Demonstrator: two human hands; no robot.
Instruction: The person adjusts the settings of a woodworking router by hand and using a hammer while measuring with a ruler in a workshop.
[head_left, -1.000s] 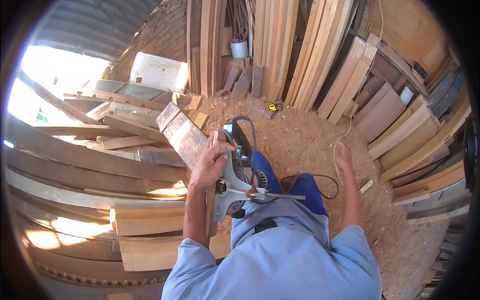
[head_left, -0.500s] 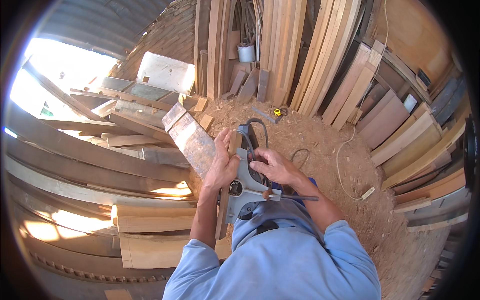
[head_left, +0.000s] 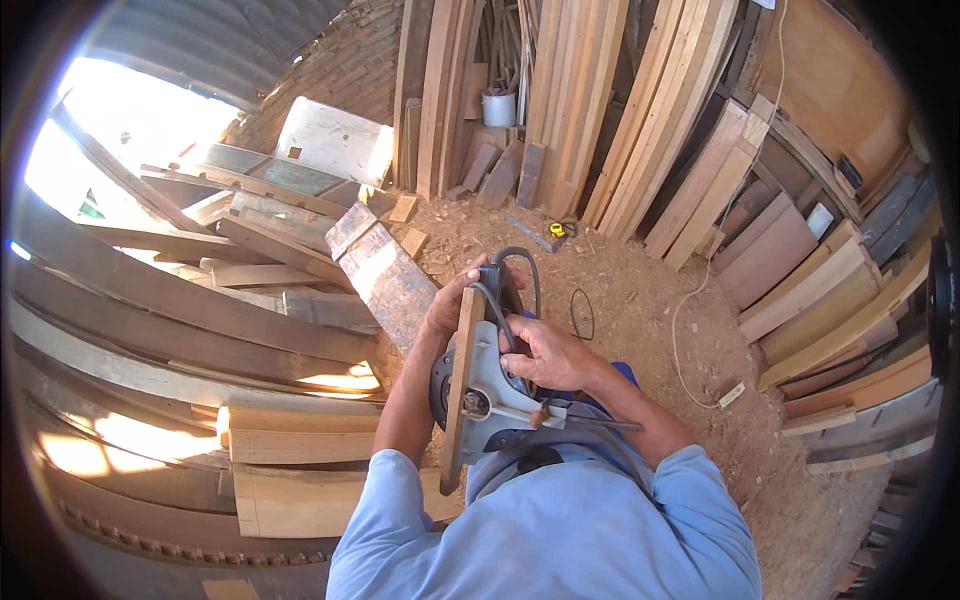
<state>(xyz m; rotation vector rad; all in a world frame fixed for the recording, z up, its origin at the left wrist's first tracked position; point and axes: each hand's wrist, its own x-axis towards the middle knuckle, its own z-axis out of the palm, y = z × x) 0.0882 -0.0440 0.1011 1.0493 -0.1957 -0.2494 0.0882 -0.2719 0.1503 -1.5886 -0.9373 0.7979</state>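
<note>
I hold a corded power tool that looks like a router (head_left: 487,375) against my front, its grey metal base turned up. A narrow wooden strip (head_left: 461,390) runs along the left side of that base, and a thin metal rod (head_left: 600,421) sticks out to the right. My left hand (head_left: 455,297) wraps round the tool's dark far end, fingers partly hidden behind it. My right hand (head_left: 552,356) has its fingers curled against the right side of the tool, next to the black cord (head_left: 535,275); the fingertips' exact hold is partly hidden.
A weathered board (head_left: 380,270) leans ahead on the left, beside stacked planks (head_left: 200,330). Upright timber (head_left: 560,110) and a white bucket (head_left: 498,108) stand at the back. A yellow tape measure (head_left: 557,230) and a pale cable (head_left: 677,340) lie on the shaving-covered floor.
My left hand has shifted from the wooden strip's face to the tool's far end. The tool has turned slightly, showing more of its round dark part at left. My right hand stays by its side.
</note>
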